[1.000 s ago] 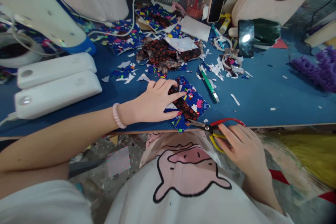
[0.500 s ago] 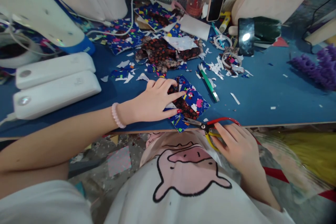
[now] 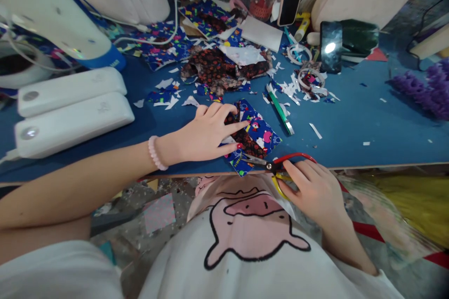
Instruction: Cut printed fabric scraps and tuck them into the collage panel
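Observation:
A blue cartoon-printed sheet (image 3: 264, 131) with a dark, red-spotted strip across it lies at the table's front edge. My left hand (image 3: 210, 133) rests on its left part with fingers spread, pressing it down and hiding some of it. In my right hand (image 3: 314, 191) is a pair of scissors (image 3: 269, 166) with one red and one yellow handle. The blades are parted slightly and reach over the sheet's lower corner, close to my left thumb. Whether the lower blade lies under the sheet, I cannot tell.
Behind the hands lie dark spotted scraps (image 3: 210, 67), blue printed pieces (image 3: 164, 46) and white paper bits. A green-handled cutter (image 3: 280, 110) lies beyond the sheet. White devices (image 3: 73, 124) stand left, rolls of tape (image 3: 311, 78) back right, and a purple fluffy thing (image 3: 426, 86) far right.
The scissors and my right hand have shifted slightly left, bringing the blades further over the sheet's lower corner. My left hand stays in place on the sheet.

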Demonstrator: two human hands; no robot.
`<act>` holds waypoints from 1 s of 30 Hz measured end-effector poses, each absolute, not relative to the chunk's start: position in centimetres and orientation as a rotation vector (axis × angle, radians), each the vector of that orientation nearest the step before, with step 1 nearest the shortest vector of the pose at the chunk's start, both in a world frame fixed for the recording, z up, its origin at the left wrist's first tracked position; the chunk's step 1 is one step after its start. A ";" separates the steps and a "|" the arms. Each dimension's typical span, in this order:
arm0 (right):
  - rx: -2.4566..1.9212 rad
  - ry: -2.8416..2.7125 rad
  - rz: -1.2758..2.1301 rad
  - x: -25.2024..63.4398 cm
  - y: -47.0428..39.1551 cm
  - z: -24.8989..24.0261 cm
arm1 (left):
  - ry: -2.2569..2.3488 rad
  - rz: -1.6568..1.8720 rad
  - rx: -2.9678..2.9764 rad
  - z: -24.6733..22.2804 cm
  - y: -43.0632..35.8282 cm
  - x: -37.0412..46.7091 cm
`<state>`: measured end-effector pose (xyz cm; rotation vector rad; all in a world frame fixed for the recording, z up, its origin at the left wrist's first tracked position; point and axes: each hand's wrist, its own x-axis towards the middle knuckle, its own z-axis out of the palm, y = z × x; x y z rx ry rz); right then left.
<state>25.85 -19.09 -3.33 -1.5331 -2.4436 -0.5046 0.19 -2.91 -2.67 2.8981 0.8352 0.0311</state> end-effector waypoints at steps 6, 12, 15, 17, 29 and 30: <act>-1.527 -2.479 -0.473 25.7 -18.7 -2.8 | 0.848 0.023 2.868 -2.6 -2.9 0.2; -1.509 -2.504 -0.480 25.6 -18.4 -2.8 | 0.843 0.029 2.875 -2.6 -2.9 0.2; -1.497 -2.519 -0.485 25.6 -18.2 -2.7 | 0.845 0.019 2.875 -2.6 -2.9 0.2; -1.487 -2.530 -0.495 25.6 -18.1 -2.6 | 0.847 0.013 2.876 -2.6 -2.9 0.1; -1.462 -2.555 -0.441 25.6 -18.1 -2.3 | 0.852 -0.016 2.876 -2.4 -2.9 0.4; -1.461 -2.553 -0.443 25.5 -18.0 -2.3 | 0.851 -0.020 2.878 -2.4 -2.8 0.4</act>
